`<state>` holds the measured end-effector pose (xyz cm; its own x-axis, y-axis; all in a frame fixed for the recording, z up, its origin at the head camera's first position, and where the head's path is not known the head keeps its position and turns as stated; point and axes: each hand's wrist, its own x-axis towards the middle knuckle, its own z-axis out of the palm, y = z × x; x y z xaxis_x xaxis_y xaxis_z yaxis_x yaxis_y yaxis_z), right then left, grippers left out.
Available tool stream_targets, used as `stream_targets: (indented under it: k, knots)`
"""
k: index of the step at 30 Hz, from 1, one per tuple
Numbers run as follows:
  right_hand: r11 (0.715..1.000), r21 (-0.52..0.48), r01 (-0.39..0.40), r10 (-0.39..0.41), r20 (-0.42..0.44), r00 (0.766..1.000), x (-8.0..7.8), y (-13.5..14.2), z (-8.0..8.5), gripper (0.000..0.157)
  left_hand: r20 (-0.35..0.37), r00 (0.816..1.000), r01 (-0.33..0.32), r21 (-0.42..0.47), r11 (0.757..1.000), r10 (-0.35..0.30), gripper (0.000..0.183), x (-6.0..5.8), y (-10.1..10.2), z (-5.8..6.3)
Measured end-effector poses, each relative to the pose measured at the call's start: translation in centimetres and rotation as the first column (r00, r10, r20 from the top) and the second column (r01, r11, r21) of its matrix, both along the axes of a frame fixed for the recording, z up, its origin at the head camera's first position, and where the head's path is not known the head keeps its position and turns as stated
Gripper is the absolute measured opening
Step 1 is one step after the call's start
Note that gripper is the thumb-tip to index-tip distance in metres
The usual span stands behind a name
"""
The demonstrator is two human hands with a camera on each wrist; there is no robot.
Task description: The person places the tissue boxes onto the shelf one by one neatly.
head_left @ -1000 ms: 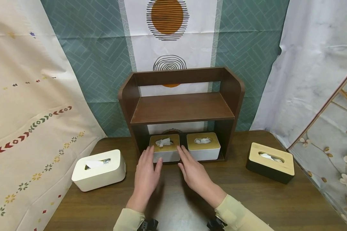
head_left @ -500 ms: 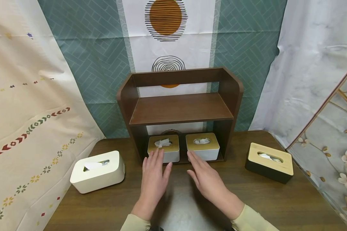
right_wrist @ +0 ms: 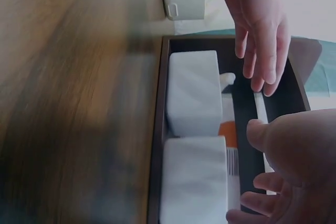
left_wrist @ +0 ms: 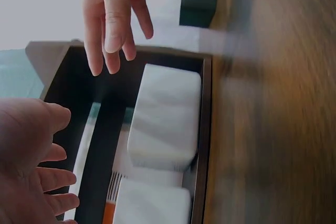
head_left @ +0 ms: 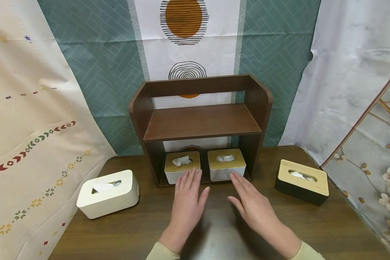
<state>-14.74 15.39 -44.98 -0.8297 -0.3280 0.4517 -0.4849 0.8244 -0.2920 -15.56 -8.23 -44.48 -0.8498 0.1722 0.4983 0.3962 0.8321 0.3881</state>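
Tissue boxes (head_left: 226, 166) in shelving (head_left: 201, 121): rect., smooth wht sides

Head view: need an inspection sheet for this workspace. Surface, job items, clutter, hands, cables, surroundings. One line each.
Surface: brown wood-grain table, light reflecting near its front.
Job items: left gold-topped box and right gold-topped box, white-sided, in the lower compartment of a brown shelf unit, a gap between them; tissue showing in both.
Clutter: no loose debris seen; cream tissue box stands left of the shelf, black wood-topped box right.
Hands: left hand and right hand in front of the shelf, fingers extended, neither gripping anything.
Cables: nothing seen.
Surroundings: teal-and-white backdrop, cream patterned cloth left, white floral cloth right.
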Motion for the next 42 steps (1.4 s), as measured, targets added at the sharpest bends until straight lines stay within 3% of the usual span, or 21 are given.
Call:
stream_targets:
  k: [12,22,28,42]
  knots:
    - [0.996,0.008,0.094,-0.094,0.024,0.995,1.6,4.6,0.8,0.078,0.013,0.995,0.103,-0.042,0.994,-0.102,0.059,0.1,4.3,0.2]
    - [0.989,0.022,0.148,-0.147,-0.033,0.989,2.6,8.0,0.1,0.083,-0.005,0.986,0.163,-0.105,0.981,-0.165,0.059,-0.1,8.0,0.1]
    - [0.984,0.015,0.178,-0.178,-0.024,0.984,3.0,9.8,0.0,0.084,0.02,0.979,0.202,-0.129,0.971,-0.201,0.059,-0.4,10.1,0.0]
    - [0.974,0.022,0.224,-0.223,-0.038,0.974,3.4,13.1,-0.5,0.088,0.05,0.973,0.233,-0.17,0.958,-0.227,0.059,-1.5,14.0,-0.5]
